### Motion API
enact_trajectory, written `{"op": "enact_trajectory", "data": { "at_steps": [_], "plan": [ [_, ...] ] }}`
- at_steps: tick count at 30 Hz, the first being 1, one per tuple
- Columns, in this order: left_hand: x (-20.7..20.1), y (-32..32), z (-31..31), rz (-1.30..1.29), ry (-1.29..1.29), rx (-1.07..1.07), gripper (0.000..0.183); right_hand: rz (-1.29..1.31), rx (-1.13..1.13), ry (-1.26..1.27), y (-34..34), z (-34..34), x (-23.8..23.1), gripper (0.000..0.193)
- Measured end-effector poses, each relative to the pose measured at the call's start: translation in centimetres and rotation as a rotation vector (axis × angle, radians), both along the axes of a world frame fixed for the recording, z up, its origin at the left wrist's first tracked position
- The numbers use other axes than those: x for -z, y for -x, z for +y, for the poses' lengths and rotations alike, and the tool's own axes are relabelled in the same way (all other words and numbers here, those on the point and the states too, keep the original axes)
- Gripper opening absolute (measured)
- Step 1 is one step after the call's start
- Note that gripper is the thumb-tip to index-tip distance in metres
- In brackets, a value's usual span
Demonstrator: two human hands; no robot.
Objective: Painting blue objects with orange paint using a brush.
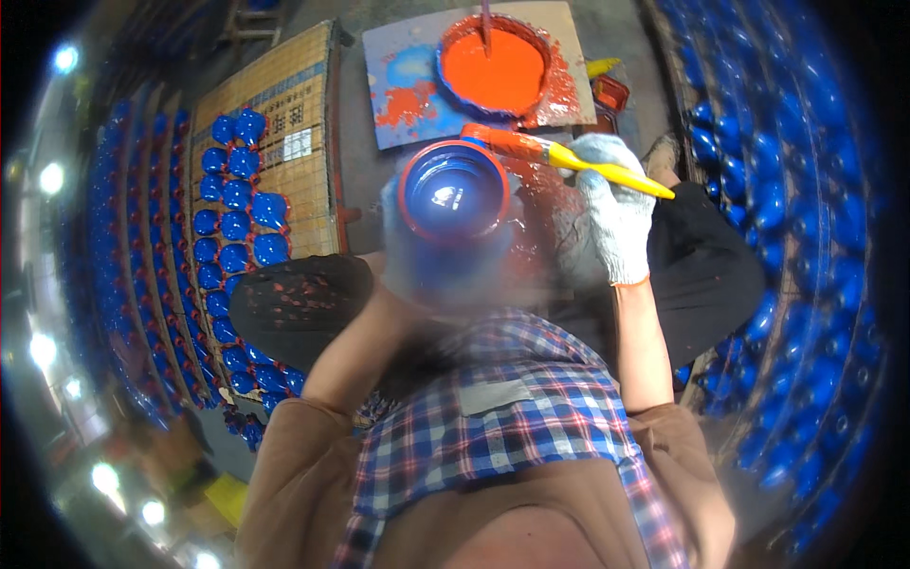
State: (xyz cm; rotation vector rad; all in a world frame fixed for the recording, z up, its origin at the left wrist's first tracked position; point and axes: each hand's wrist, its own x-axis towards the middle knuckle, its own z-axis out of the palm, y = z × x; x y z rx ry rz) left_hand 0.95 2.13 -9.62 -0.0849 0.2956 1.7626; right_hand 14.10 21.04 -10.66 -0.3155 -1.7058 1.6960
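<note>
My left hand (390,204), in a pale glove, is closed around a glossy blue pot (458,194). The pot's open mouth faces up and its rim is orange-red. Most of that hand is blurred or hidden by the pot. In my right hand (614,209), also gloved, is a paintbrush (621,177) with a yellow handle, pinched in the fingers. The brush's orange-coated bristles point left and lie at the pot's upper right rim; whether they touch it I cannot tell. Just beyond is a bowl (442,68) of orange-red paint, a thin stick standing in it.
A paint-stained board (377,71) lies under the bowl. Beside its right edge is a small red container (609,93). Blue pots (235,194) stand in rows on a woven panel (308,100) at left. More blue pots (796,284) fill racks on the right and far left.
</note>
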Motion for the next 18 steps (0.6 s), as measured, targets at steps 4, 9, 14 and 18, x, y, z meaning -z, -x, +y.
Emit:
{"op": "enact_trajectory", "data": {
  "at_steps": [4,9,14,18],
  "plan": [
    [1.5,-1.3,0.2,-0.221,-0.116,-0.032,0.071,-0.003,0.054,0.203,0.1,-0.5,1.5,0.024],
    [-0.6,2.2,-0.6,0.737,0.162,-0.064,0.083,-0.033,0.167,0.171,-1.3,0.2,1.3,0.026],
    [-5.0,7.1,-1.4,1.711,0.223,-0.263,0.106,-0.022,0.257,0.043,-2.0,1.3,-0.4,0.027],
    [-7.6,8.9,-2.2,1.798,0.272,-0.283,0.115,-0.031,0.293,0.1,-1.6,1.4,-1.5,0.026]
  ]
}}
